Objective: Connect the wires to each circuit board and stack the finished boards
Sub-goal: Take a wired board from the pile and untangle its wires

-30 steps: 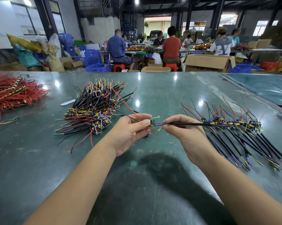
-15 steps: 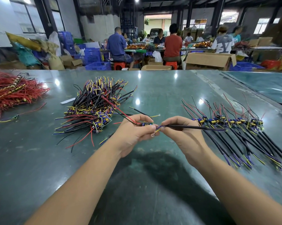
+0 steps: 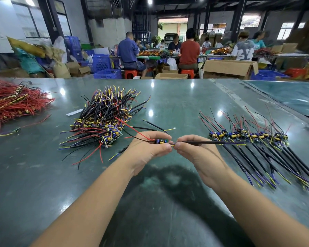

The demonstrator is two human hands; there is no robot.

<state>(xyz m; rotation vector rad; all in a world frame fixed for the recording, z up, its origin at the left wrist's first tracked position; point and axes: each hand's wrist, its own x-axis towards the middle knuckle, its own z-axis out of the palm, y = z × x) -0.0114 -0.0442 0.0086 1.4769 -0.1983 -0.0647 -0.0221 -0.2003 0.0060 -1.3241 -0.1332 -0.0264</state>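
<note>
while the left hand (image 3: pixel 146 148) pinches the small circuit board (image 3: pixel 161 141) by its edges above the table (image 3: pixel 168 107), the right hand (image 3: pixel 194 150) pinches its black cable (image 3: pixel 208 142); light, fragile, limp leads: judged best held by board edges.

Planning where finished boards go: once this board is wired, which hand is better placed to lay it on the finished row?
Right, probably. The right hand pinches the black cable, which already reaches toward the finished row on that side; the left hand holds the board.
</note>
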